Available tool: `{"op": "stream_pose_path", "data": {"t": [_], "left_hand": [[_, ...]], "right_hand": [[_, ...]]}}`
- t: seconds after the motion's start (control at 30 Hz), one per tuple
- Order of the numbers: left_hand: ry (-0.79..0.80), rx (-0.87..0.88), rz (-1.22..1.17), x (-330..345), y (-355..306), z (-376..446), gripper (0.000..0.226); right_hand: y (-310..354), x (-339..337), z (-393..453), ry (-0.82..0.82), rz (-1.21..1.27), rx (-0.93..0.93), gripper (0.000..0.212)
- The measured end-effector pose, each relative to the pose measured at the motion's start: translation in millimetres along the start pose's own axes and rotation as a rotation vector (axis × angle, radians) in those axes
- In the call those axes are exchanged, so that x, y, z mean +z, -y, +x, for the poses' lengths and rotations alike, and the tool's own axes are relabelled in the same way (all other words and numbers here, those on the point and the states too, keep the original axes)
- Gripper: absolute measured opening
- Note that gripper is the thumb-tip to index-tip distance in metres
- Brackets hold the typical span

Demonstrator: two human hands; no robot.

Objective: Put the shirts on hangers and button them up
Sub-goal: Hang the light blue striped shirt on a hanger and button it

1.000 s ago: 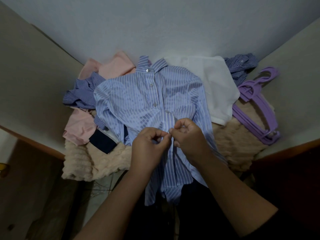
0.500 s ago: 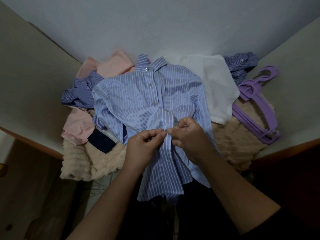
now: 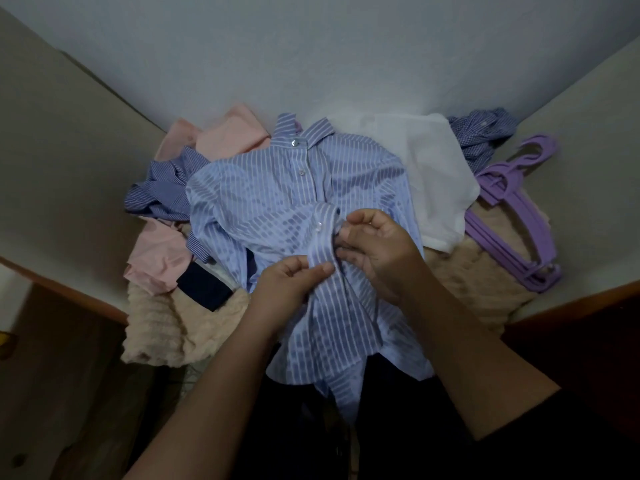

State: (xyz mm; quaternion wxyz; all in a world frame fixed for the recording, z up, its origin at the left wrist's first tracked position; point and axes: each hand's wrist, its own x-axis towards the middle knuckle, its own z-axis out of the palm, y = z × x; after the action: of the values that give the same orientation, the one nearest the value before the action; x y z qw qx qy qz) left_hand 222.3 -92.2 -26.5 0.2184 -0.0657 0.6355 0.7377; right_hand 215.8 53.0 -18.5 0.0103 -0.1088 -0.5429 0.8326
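Head view | both hands (image 3: 332,265) pinch striped shirt (image 3: 263,202) placket | purple hangers (image 3: 512,216) right (stacked)

A pale blue-grey wall (image 3: 311,57) stands at the back. A beige wall (image 3: 59,161) is on the left and another beige wall (image 3: 595,140) is on the right. Both have an orange-brown edge at the bottom. A fluffy tan blanket (image 3: 194,327) lies between them. The light is dim.

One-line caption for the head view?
Both hands pinch the blue white-striped shirt's placket beside purple plastic hangers.
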Motion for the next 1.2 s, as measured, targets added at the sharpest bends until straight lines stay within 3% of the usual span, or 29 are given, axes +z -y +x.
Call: {"op": "stream_pose_path", "data": {"t": [0.17,0.2,0.3,0.43,0.57,0.7,0.87,1.0,1.2], "left_hand": [[-0.014,-0.062,-0.306,-14.4,-11.1,9.0,0.050],[-0.013,-0.058,-0.316,-14.6,-12.0,9.7,0.046],[0.034,0.016,-0.247,-8.5,-11.3,6.0,0.019],[0.141,0.045,-0.166,-2.2,-9.1,-3.7,0.010],[0.030,0.016,-0.093,-3.2,-8.1,-4.4,0.017],[-0.005,-0.014,-0.091,-5.7,-9.5,-3.6,0.018],[0.069,-0.023,-0.154,1.6,-11.3,-7.5,0.018],[0.073,-0.003,-0.067,5.0,-9.7,-8.5,0.019],[0.047,0.013,-0.023,6.2,-6.6,-5.5,0.019]], "right_hand": [[-14.2,-14.0,-11.5,0.002,-0.404,0.135,0.014],[-16.8,-15.3,-14.3,0.043,-0.426,0.190,0.009],[-20.4,-14.0,-21.5,0.147,-0.386,0.245,0.009],[-17.2,-11.4,-22.5,0.049,-0.364,0.169,0.014],[-16.3,-10.8,-22.0,-0.041,-0.134,0.132,0.012],[-14.8,-16.1,-24.8,0.013,0.062,0.124,0.026],[-15.6,-18.1,-28.2,0.095,0.054,0.078,0.026],[-17.1,-18.2,-27.7,0.082,-0.029,0.087,0.023],[-18.0,-17.6,-30.9,0.079,0.080,0.101,0.024]]}}
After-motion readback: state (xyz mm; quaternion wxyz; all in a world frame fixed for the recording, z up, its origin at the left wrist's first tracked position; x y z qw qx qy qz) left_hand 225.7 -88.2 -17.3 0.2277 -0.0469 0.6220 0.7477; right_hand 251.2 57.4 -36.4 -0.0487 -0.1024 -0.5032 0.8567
